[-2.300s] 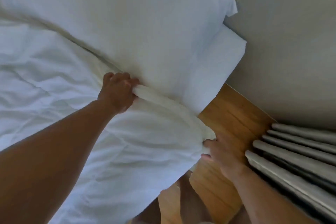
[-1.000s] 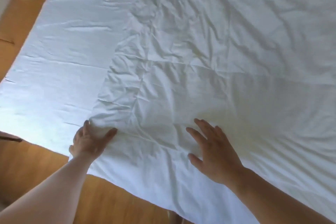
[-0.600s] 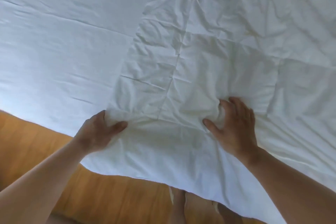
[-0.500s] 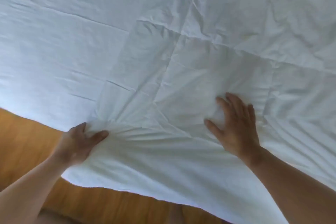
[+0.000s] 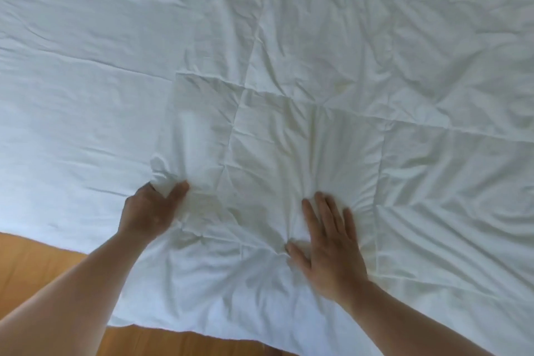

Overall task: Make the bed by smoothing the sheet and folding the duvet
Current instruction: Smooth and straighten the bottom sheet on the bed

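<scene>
Seemingly early: left grip (image 5: 151,211) clutching bunched duvet (image 5: 346,66), right grip (image 5: 328,243) flat alongside, sheet (image 5: 86,95) leftward mostly smooth, folding undone.

- left hand (image 5: 150,212): at left edge of white quilted fabric duvet (image 5: 361,66), thumb and fingers curled round a bunched fold of it
- left forearm (image 5: 86,283): bare, reaches in past duvet's near-left corner
- right hand (image 5: 329,248): palm down flat on duvet near its near edge, fingers straight, slightly spread, thumb out left
- right forearm (image 5: 410,324): bare, crosses duvet's near edge
</scene>
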Tool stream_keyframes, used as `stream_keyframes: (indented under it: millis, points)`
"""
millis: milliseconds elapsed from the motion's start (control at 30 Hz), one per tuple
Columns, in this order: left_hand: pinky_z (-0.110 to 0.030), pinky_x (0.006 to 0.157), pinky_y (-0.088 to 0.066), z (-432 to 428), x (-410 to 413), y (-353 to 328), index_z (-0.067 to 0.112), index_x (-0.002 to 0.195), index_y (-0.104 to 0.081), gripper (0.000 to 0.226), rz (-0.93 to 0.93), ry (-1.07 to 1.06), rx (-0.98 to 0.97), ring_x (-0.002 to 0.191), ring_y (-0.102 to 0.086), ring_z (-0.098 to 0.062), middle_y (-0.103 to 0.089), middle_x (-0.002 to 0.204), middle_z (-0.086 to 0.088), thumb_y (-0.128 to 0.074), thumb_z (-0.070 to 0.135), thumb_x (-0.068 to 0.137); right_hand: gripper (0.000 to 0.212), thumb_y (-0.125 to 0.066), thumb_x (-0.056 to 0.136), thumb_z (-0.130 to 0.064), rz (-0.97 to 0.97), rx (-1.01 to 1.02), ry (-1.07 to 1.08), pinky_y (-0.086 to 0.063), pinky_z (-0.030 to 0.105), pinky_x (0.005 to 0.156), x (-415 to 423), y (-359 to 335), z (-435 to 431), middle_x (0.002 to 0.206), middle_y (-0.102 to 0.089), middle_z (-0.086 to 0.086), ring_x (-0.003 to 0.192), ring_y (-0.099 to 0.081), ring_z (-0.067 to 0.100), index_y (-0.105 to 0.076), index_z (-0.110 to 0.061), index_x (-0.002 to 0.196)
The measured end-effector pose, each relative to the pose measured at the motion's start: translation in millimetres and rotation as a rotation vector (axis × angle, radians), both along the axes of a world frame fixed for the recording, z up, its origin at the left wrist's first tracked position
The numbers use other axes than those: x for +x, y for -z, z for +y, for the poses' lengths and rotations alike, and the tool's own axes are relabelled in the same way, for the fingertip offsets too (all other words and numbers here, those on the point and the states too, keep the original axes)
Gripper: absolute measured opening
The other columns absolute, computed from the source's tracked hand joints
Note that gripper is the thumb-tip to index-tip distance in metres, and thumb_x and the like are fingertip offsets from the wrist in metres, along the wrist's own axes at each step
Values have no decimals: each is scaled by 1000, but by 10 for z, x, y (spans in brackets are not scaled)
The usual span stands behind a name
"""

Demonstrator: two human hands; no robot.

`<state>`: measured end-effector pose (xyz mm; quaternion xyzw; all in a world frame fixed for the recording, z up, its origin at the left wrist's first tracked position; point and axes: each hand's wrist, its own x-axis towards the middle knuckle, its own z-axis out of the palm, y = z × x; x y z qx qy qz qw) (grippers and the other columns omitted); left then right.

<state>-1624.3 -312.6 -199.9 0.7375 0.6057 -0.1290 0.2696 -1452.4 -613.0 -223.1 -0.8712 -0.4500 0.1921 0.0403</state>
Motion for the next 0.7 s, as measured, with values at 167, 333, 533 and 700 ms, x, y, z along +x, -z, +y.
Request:
stream_keyframes:
  millis: [167,333,533,700]
  points:
    - [-46,81,-46,293,-627,-79,14,97,-66,89,148,-98,59,98,-64,-46,-70,101,-26,-39,94,67,84,-45,86,-72,-1,-46,-58,-22,59,118,395,-172,-306,165,-24,4,152,-23,25,-35,-25,155]
    - [-58,93,-45,314,-226,-61,6,121,-43,81,341,-145,116,109,-53,-47,-53,116,-28,-68,67,74,82,-51,82,-69,57,-127,-37,-29,53,116,942,-202,-649,161,-33,3,149,-31,25,-44,-24,150]
    - [-54,114,-32,-530,1631,-88,24,155,-25,74,-98,543,285,147,-25,-33,-25,161,-13,-48,54,90,74,-48,89,-67,-47,41,56,-40,50,108,1709,-372,-565,156,-37,8,144,-38,28,-51,-19,144]
    - [-53,123,-11,-1391,3491,-51,38,157,-7,67,-274,818,266,154,1,-22,2,168,-1,-27,61,98,86,-22,86,-78,-161,-68,174,-14,57,122,3191,-388,-608,168,-9,3,154,-10,27,-19,-31,158]
